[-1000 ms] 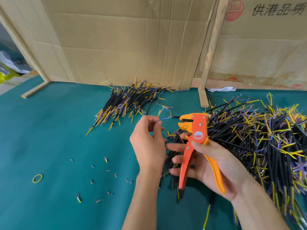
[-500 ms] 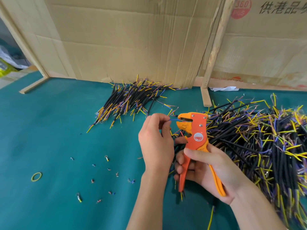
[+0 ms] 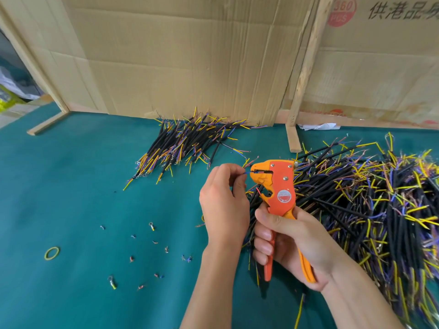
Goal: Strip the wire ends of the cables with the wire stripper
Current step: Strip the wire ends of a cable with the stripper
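My right hand [image 3: 289,245] grips the handles of the orange wire stripper [image 3: 276,184], its jaws pointing left. My left hand [image 3: 223,205] pinches a thin blue wire [image 3: 248,172] whose end sits in the stripper's jaws; the cable it belongs to is hidden behind my hands. A big heap of black cables with yellow, blue and purple wire ends [image 3: 370,198] lies to the right on the green table [image 3: 71,186]. A smaller pile of similar cables [image 3: 185,143] lies at the back by the cardboard.
Cardboard sheets [image 3: 190,55] and a wooden upright [image 3: 306,67] wall off the back of the table. Several cut-off bits and ring terminals [image 3: 152,245] are scattered left of my hands, along with a yellow rubber band [image 3: 51,253].
My left hand has brought the blue wire end right into the stripper's jaws, and both hands have shifted slightly. The camera view has drifted a little.
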